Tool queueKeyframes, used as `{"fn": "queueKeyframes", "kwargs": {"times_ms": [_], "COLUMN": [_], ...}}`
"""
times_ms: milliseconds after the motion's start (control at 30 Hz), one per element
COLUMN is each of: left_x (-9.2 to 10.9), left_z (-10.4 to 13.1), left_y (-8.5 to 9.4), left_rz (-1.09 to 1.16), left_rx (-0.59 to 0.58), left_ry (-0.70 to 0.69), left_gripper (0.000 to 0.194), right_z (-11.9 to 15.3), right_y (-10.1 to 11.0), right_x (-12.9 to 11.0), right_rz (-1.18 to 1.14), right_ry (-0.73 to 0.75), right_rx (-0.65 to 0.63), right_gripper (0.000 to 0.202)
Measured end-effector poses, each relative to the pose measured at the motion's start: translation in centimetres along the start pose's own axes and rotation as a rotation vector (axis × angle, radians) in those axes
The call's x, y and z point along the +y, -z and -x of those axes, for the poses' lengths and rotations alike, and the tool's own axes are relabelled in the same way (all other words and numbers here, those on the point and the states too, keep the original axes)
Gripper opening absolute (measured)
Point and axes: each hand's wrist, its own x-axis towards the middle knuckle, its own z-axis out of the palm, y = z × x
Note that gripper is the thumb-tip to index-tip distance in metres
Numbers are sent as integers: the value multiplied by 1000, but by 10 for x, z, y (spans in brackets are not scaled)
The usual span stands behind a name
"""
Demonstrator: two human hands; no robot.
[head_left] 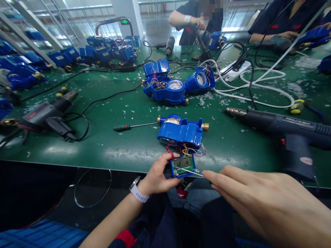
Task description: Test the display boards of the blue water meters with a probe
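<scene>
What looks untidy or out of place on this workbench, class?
Pale scraps litter the green bench, some near the white cable, so it looks unswept. Coloured wires run exposed between the nearest blue meter and the display board; nothing looks clearly broken.

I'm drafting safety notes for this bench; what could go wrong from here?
The metal shaft in the right hand might slip and scratch the display module. Its thin wires, running to the blue meter, could strain if the left hand pulls the module away. Held at the edge of the table, it may drop if that grip loosens.
</scene>
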Motion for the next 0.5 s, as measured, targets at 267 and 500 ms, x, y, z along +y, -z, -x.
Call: {"fn": "queueKeyframes", "kwargs": {"times_ms": [267, 500], "left_x": [0, -2], "left_z": [0, 3], "left_y": [-2, -4], "left_rz": [-69, -139], "left_rx": [22, 70], "left_ry": [-24, -74], "left_gripper": [65, 64], "right_z": [9, 21], "right_y": [-3, -10], "right_x": [-14, -19], "right_rz": [79, 53], "right_ry": [54, 19], "right_rx": [-114, -171], "right_gripper": [38, 61]}}
